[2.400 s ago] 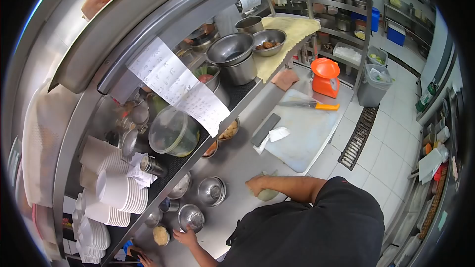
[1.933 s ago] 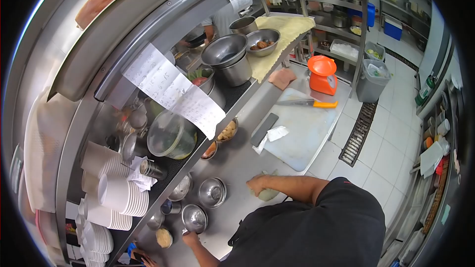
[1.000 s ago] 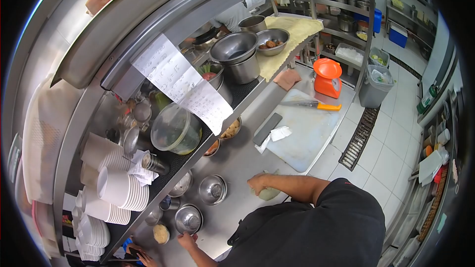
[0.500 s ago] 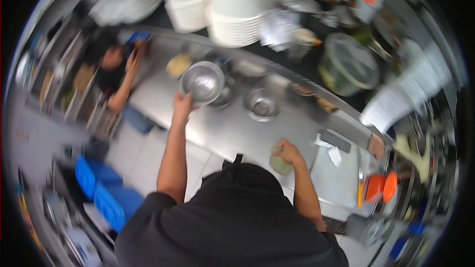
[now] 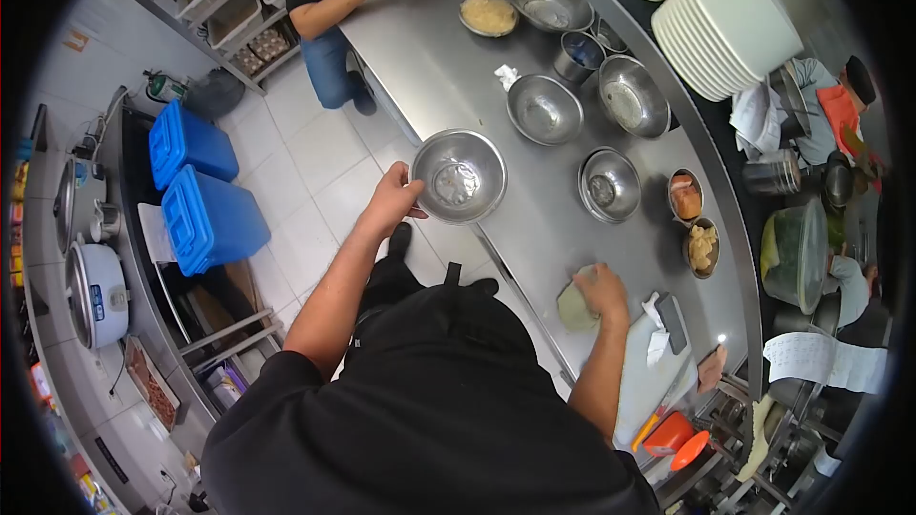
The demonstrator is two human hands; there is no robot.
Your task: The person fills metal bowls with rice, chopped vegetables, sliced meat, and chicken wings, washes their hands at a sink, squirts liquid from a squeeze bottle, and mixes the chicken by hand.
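Note:
My left hand grips the rim of a shiny metal mixing bowl, held tilted toward me over the counter's front edge. Apart from glints of light, its inside looks bare. On the steel counter, my right hand is closed on a pale green cloth, near the white cutting board; some fingers are hidden. Beyond the held bowl stand another metal bowl and a nested pair of bowls.
Farther back are a bowl of shredded yellowish food and more metal bowls. Small bowls of orange pieces and pale chunks sit right. A knife lies by the board. Another person stands at the counter's far end.
My view has turned and sharpened, showing more of the counter. The metal bowl, still in my left hand, is closer to me. My right hand stays on the cloth.

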